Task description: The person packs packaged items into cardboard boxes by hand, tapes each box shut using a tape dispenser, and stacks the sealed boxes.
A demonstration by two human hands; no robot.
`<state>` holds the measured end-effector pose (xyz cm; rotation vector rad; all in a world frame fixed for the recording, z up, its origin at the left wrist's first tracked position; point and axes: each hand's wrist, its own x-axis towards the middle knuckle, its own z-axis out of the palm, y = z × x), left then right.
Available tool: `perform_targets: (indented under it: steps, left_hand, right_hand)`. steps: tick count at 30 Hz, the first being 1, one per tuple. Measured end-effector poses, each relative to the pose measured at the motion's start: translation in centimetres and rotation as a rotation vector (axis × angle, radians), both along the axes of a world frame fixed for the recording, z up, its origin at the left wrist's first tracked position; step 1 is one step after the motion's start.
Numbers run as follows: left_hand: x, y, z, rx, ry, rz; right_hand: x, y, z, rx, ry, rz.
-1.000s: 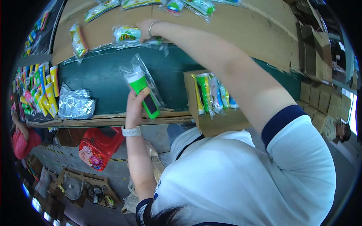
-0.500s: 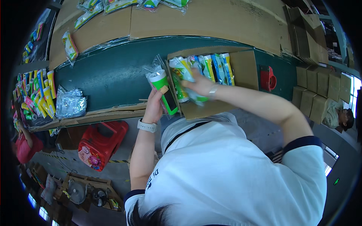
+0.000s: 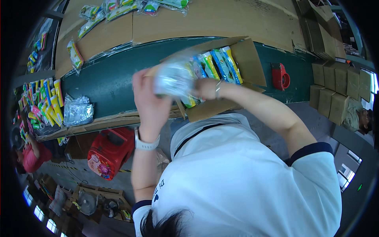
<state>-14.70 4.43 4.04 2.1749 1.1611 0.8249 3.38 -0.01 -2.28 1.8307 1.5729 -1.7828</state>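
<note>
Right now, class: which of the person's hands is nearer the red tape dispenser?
Right. The right hand is over the open box, nearer the red tape dispenser; the left hand is farther left, across the clear packet.

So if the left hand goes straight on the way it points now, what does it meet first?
Probably the open cardboard box of packets. The left hand holds a clear bag just before it, though depth is unclear.
</note>
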Motion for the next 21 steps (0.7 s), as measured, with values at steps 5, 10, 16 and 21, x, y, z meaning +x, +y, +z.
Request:
perform_targets:
  steps: [5, 10, 16, 21]
  left_hand:
    - [8.6, -1.0, 1.7, 0.385, 0.229, -0.938]
    - [9.4, 1.0, -7.2, 0.241, 0.643, -0.986]
    - [8.9, 1.0, -7.3, 0.2, 0.957, -0.997]
    - [6.4, -0.5, -4.9, -0.07, 0.753, -1.081]
  right_hand:
    - [9.6, -1.3, 5.2, 0.307, 0.379, -0.856]
    - [11.3, -1.1, 8.0, 0.511, 0.168, -0.643]
    - [9.6, 3.2, 8.1, 0.609, 0.05, -0.331]
    - [10.5, 16.3, 3.0, 0.872, -0.423, -0.021]
